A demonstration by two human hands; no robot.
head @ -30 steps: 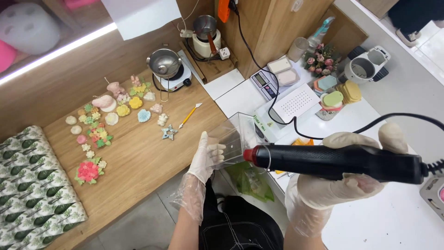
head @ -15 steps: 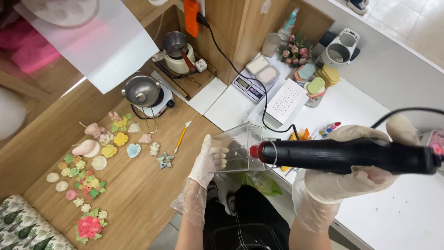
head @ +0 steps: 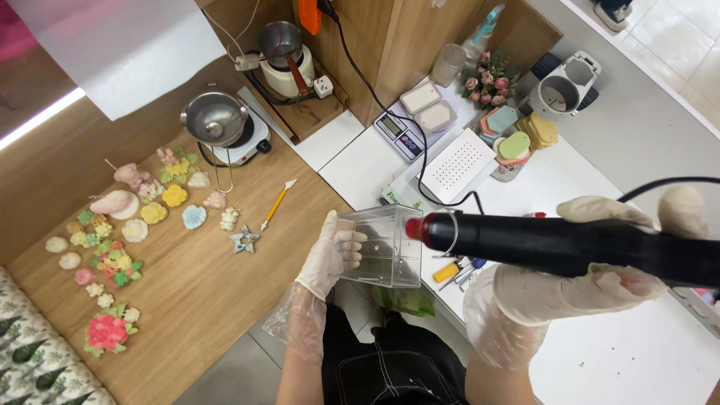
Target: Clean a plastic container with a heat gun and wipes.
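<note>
Above wooden and white counters, left hand (head: 330, 255) grips clear square box (head: 379, 247); right hand (head: 600, 262) clasps black heat tool (head: 555, 244).

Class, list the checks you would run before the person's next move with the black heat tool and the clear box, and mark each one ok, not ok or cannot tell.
1. Left hand gloved, holding the clear box: ok.
2. Right hand gloved, grip around the black heat tool: ok.
3. Red nozzle tip at the box: ok.
4. Tool switched on: cannot tell.
5. Power cord free of the hands: ok.
6. Box empty inside: cannot tell.
</note>
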